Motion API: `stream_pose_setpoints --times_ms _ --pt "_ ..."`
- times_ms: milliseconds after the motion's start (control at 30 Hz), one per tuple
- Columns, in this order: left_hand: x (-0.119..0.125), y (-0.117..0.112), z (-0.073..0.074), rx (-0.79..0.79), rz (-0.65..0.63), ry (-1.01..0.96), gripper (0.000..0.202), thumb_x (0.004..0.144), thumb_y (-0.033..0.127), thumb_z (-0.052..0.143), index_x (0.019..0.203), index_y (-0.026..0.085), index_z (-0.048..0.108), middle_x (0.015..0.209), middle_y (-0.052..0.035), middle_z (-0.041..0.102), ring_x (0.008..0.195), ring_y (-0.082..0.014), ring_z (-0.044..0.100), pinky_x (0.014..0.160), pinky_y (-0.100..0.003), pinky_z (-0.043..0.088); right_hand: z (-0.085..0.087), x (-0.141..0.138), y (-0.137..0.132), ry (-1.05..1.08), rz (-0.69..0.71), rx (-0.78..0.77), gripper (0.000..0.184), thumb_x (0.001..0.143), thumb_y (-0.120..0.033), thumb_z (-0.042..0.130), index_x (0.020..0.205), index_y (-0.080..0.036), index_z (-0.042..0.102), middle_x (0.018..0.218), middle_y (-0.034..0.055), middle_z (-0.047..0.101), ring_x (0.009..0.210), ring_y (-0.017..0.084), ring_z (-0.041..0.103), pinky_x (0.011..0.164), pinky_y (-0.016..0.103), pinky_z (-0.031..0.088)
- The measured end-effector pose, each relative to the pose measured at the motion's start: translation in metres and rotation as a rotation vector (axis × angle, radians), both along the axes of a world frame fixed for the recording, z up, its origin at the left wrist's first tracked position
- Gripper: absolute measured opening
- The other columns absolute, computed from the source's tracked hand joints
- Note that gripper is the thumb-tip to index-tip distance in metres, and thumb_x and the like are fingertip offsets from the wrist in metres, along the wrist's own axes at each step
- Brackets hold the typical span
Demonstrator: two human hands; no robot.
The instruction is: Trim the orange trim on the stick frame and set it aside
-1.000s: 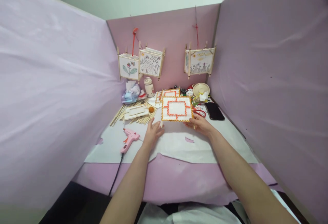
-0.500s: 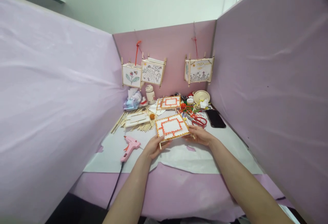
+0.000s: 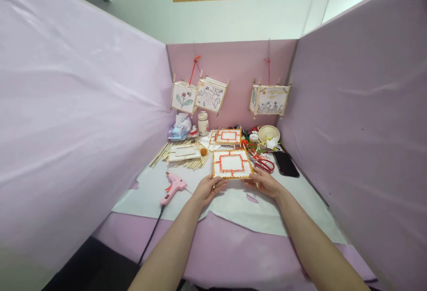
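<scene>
I hold a square white panel (image 3: pixel 232 164) edged with orange and yellow trim, framed by thin wooden sticks, just above the table. My left hand (image 3: pixel 207 189) grips its near left corner with closed fingers. My right hand (image 3: pixel 266 183) grips its near right corner. A second panel of the same kind (image 3: pixel 228 136) lies flat farther back.
A pink glue gun (image 3: pixel 172 187) with a black cord lies left of my hands on white paper (image 3: pixel 296 202). Red scissors (image 3: pixel 266 163) and a black phone (image 3: pixel 286 163) lie to the right. Wooden sticks (image 3: pixel 182 153), a bowl (image 3: pixel 268 132) and finished lanterns (image 3: pixel 270 99) sit at the back.
My left hand has taken hold of the panel's left corner. Both hands lowered the panel toward me and levelled it, and the camera tilted upward.
</scene>
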State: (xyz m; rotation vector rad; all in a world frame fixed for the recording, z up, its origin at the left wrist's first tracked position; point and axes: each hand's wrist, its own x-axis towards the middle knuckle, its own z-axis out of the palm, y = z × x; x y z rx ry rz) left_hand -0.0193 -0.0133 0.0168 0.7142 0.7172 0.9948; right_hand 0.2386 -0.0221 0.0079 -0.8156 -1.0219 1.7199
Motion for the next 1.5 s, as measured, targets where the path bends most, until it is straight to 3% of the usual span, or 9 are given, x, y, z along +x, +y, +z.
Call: stream_pose_setpoints --times_ms 167,400,667,833,1000,1167,1300,1400,1500 --pt "0.001 0.001 -0.001 0.003 0.028 -0.019 0.019 0.087 0.008 0.061 0.106 0.011 0.063 0.116 -0.0158 0.068 0.089 -0.0213 0.072 0.071 -0.026 0.061 -0.004 0.001 0.000 -0.018 -0.041 -0.021 0.031 0.077 -0.024 0.075 0.107 -0.020 0.066 0.103 0.0055 0.074 0.092 0.016 0.071 0.081 0.024 0.058" --pt "0.006 -0.003 -0.003 -0.003 0.051 0.025 0.028 0.093 0.035 0.056 0.103 0.010 0.061 0.092 -0.0182 0.072 0.084 -0.0228 0.072 0.074 -0.029 0.058 0.000 0.003 0.021 0.049 -0.290 -0.008 0.027 0.070 -0.020 0.079 0.094 -0.021 0.068 0.097 0.0026 0.075 0.089 0.015 0.071 0.078 0.021 0.059" --pt "0.018 -0.005 -0.014 0.144 0.010 0.226 0.021 0.081 0.030 0.068 0.090 0.012 0.063 0.083 -0.0122 0.072 0.070 -0.0162 0.068 0.068 -0.027 0.052 0.052 -0.040 0.137 -0.047 -0.416 0.049 0.014 0.079 -0.010 0.069 0.089 -0.017 0.062 0.089 0.0065 0.072 0.080 0.015 0.070 0.067 0.022 0.061" --pt "0.016 -0.004 -0.014 0.113 0.010 0.209 0.020 0.080 0.028 0.065 0.091 0.012 0.062 0.081 -0.0104 0.071 0.070 -0.0157 0.067 0.067 -0.027 0.051 0.052 -0.080 0.207 -0.179 -0.514 -0.018 0.018 0.090 -0.021 0.061 0.107 -0.014 0.059 0.100 0.0065 0.066 0.086 0.015 0.066 0.071 0.029 0.058" --pt "0.015 -0.002 -0.013 0.100 0.007 0.208 0.018 0.079 0.026 0.063 0.090 0.011 0.062 0.081 -0.0097 0.071 0.070 -0.0152 0.067 0.067 -0.027 0.050 0.041 -0.105 0.236 -0.367 -0.514 -0.021 0.035 0.093 -0.036 0.057 0.121 -0.016 0.057 0.119 0.0085 0.060 0.099 0.019 0.062 0.083 0.040 0.055" --pt "0.015 -0.002 -0.012 0.068 0.008 0.194 0.017 0.078 0.025 0.063 0.090 0.012 0.062 0.080 -0.0090 0.071 0.070 -0.0149 0.067 0.067 -0.026 0.050 0.046 -0.105 0.239 -0.615 -0.565 0.056 0.026 0.089 -0.036 0.061 0.100 -0.012 0.064 0.104 0.0088 0.066 0.097 0.020 0.063 0.085 0.038 0.051" --pt "0.013 -0.002 -0.008 0.030 0.037 0.119 0.017 0.075 0.023 0.067 0.088 0.012 0.063 0.079 -0.0083 0.071 0.070 -0.0141 0.066 0.067 -0.024 0.049 0.059 -0.095 0.222 -0.767 -0.674 0.205 0.019 0.079 -0.028 0.068 0.088 -0.012 0.067 0.112 0.0166 0.065 0.124 0.030 0.048 0.100 0.036 0.037" --pt "0.010 -0.002 -0.002 -0.012 0.103 -0.046 0.018 0.075 0.022 0.068 0.090 0.013 0.064 0.080 -0.0080 0.071 0.073 -0.0149 0.067 0.072 -0.025 0.051 0.058 -0.090 0.185 -0.812 -0.645 0.317 0.022 0.080 -0.028 0.064 0.097 -0.015 0.067 0.116 0.0127 0.064 0.118 0.026 0.049 0.097 0.034 0.039" --pt "0.005 -0.001 0.006 -0.073 0.140 -0.224 0.017 0.081 0.025 0.061 0.093 0.014 0.066 0.086 -0.0098 0.071 0.083 -0.0178 0.068 0.083 -0.029 0.052 0.047 -0.085 0.125 -0.810 -0.500 0.372 0.022 0.081 -0.036 0.062 0.091 -0.018 0.070 0.091 0.0059 0.069 0.089 0.020 0.059 0.081 0.030 0.046"
